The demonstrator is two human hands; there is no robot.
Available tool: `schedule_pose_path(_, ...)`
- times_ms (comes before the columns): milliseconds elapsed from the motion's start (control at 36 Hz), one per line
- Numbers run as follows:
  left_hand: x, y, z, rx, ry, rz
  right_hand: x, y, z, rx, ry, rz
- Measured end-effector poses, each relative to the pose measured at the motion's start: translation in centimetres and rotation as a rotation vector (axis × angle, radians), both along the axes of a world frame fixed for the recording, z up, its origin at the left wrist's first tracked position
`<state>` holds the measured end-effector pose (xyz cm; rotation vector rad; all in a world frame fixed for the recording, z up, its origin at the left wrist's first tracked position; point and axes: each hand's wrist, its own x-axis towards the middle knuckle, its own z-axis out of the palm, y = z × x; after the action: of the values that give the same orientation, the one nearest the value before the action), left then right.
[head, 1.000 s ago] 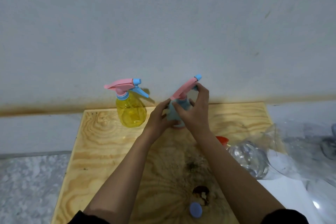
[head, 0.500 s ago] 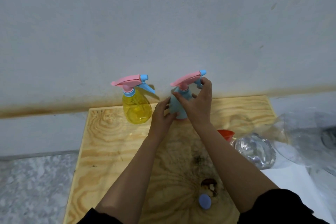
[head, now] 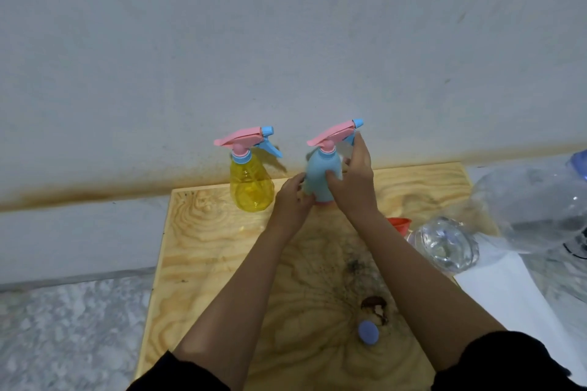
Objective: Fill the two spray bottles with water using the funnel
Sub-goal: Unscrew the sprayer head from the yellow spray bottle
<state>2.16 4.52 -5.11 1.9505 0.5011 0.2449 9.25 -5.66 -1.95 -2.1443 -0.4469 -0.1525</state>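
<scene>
A light blue spray bottle [head: 322, 173] with a pink trigger head stands upright at the back of the wooden board [head: 203, 251]. My right hand [head: 355, 178] wraps its right side, fingers up near the trigger. My left hand [head: 290, 200] holds its lower left side. A yellow spray bottle [head: 251, 184] with the same pink and blue head stands just left of it, untouched. The orange funnel [head: 401, 225] peeks out behind my right forearm, partly hidden.
A clear plastic water bottle [head: 444, 247] lies on its side at the board's right edge, with a larger clear jug [head: 533, 206] beyond it. A blue cap [head: 368, 332] lies near the board's front. A wall rises right behind the bottles.
The blue bottle was tilted and has been set upright on the board, closer to the wall. Both hands stayed on it.
</scene>
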Motion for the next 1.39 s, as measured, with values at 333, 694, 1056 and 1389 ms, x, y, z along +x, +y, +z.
schedule_pose_path(333,-7.7,4.9,1.5,0.429,0.141,0.143,-7.2,2.1,1.3,-0.115,0.063,0.071)
schedule_pose_path(694,-6.3,10.1,1.2,0.641,0.003,-0.033,-8.2,12.1,1.8,0.031,-0.022,0.152)
schedule_pose_path(1056,-5.9,8.8,-0.5,0.436,-0.047,-0.030,-9.0,13.4,1.5,0.231,0.096,-0.067)
schedule_pose_path(1389,-10.1,1.4,-0.3,0.106,-0.157,0.101,-10.7,5.8,2.3,0.249,0.076,-0.104)
